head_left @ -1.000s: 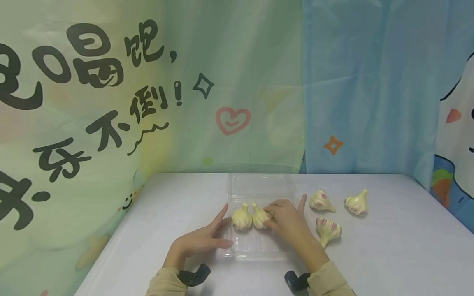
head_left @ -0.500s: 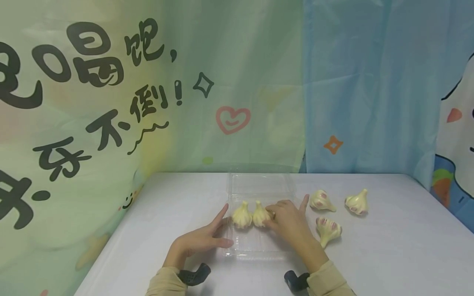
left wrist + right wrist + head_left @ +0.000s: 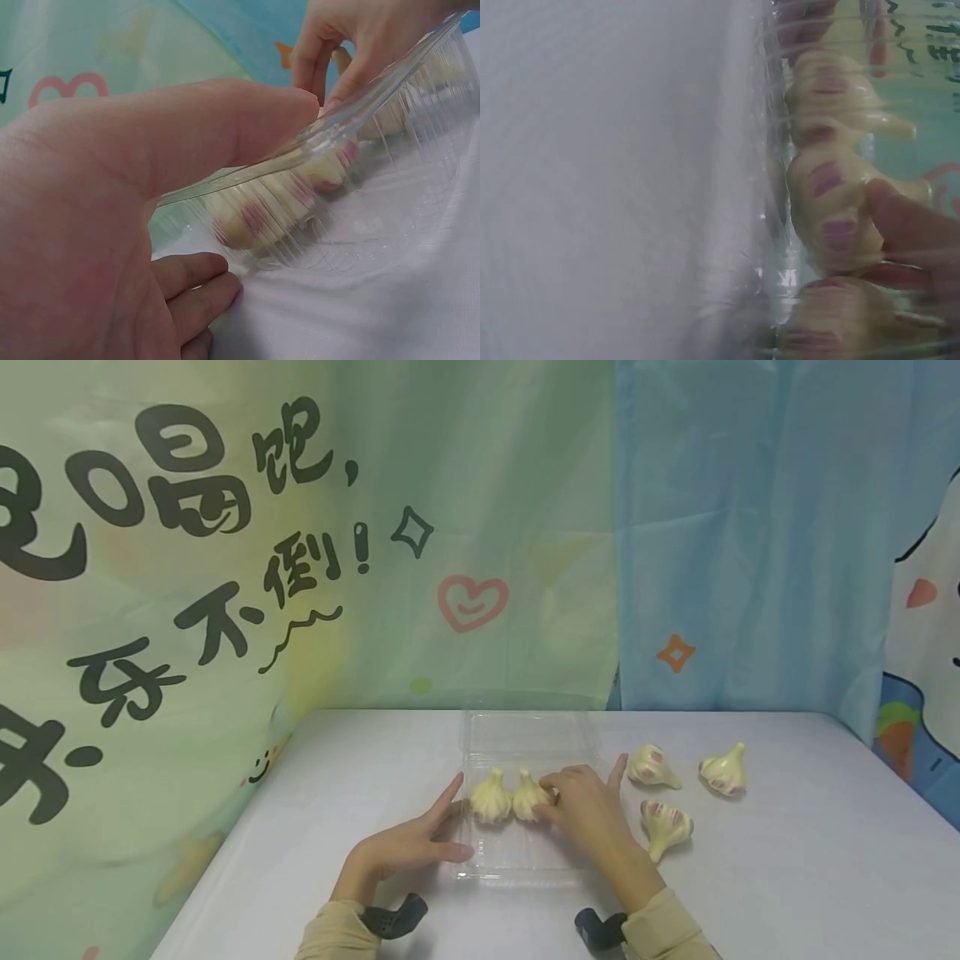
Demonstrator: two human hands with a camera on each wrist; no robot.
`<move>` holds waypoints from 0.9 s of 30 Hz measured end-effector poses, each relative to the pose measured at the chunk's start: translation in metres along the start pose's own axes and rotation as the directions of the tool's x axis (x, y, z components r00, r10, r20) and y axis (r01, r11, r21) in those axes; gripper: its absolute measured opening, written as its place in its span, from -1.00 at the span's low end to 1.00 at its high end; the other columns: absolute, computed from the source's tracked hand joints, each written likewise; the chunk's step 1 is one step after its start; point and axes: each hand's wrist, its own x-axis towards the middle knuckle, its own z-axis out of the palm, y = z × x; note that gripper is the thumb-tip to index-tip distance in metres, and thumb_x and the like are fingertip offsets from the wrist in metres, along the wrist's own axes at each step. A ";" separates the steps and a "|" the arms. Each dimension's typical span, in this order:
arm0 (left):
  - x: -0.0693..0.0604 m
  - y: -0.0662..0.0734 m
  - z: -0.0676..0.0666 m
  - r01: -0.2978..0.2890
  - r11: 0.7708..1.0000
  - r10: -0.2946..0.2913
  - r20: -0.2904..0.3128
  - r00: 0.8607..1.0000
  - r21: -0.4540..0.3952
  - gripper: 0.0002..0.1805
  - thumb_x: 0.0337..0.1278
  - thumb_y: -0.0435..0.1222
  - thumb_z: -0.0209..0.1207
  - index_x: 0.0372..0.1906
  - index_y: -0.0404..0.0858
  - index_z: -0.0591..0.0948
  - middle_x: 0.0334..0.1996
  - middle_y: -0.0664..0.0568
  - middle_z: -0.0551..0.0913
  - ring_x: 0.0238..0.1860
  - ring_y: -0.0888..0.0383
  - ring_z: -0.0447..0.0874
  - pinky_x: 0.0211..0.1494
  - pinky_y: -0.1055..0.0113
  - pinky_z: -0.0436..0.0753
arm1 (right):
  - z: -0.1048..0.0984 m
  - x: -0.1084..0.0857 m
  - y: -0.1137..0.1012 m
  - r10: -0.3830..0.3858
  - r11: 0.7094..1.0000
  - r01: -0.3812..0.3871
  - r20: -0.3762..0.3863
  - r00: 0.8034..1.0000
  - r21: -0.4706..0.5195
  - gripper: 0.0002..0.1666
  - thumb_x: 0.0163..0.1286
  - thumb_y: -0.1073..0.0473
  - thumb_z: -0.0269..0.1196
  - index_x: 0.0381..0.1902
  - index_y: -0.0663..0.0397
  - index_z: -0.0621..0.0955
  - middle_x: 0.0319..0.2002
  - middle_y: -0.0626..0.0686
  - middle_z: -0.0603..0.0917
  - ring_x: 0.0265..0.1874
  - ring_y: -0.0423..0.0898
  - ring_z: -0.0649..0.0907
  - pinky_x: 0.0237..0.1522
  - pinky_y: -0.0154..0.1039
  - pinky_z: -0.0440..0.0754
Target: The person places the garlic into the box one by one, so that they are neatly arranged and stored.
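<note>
A clear plastic clamshell box (image 3: 517, 858) lies with its lid folded back on the white table. Two garlic bulbs (image 3: 491, 800) stand side by side in it, stems up. My right hand (image 3: 588, 814) reaches over the box's right side, thumb and fingertips pinching the right-hand garlic bulb (image 3: 527, 800). Through the plastic, the right wrist view shows another garlic bulb (image 3: 829, 322) close to those fingers; its place is partly hidden by the hand. At the box's left side, my left hand (image 3: 405, 847) is spread, its straight thumb (image 3: 255, 116) along the rim.
Right of the box, three loose garlic bulbs lie on the table (image 3: 795, 868): one at the back (image 3: 651, 767), one farther right (image 3: 723, 770) and one in front (image 3: 665, 827). A printed curtain (image 3: 480, 527) hangs behind the table.
Over the last second the right-hand bulb in the box has turned from leaning left to nearly upright, its stem shifting slightly right under my right fingers. My left hand stays put.
</note>
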 end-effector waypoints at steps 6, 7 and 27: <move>0.001 -0.003 0.001 0.003 1.000 -0.003 -0.002 1.000 -0.002 0.17 0.03 0.13 0.25 0.48 0.25 -0.38 0.50 -0.20 -0.02 0.52 -0.15 -0.16 0.48 -0.18 -0.06 | -0.001 0.000 -0.001 -0.001 1.000 0.001 -0.001 1.000 -0.017 -0.60 -0.05 -0.11 0.46 -0.22 -0.13 0.73 -0.28 -0.07 0.76 0.01 0.02 0.62 0.21 0.57 -0.33; 0.001 -0.003 0.001 0.004 1.000 -0.004 -0.003 1.000 -0.001 0.16 0.03 0.13 0.25 0.48 0.25 -0.38 0.50 -0.20 -0.02 0.52 -0.15 -0.16 0.48 -0.18 -0.06 | -0.001 0.000 -0.001 0.000 1.000 0.000 -0.003 1.000 -0.021 -0.60 -0.05 -0.11 0.46 -0.22 -0.14 0.73 -0.30 -0.09 0.76 0.01 0.02 0.63 0.21 0.58 -0.32; 0.001 -0.001 0.000 0.007 1.000 -0.007 -0.003 1.000 -0.005 0.15 0.06 0.09 0.25 0.47 0.25 -0.38 0.51 -0.19 -0.04 0.52 -0.15 -0.14 0.49 -0.15 -0.06 | 0.001 -0.002 0.001 0.025 0.998 -0.028 -0.037 0.999 -0.063 -0.57 -0.02 -0.23 0.39 -0.21 -0.18 0.73 -0.11 0.00 0.69 0.04 0.08 0.59 0.18 0.62 -0.19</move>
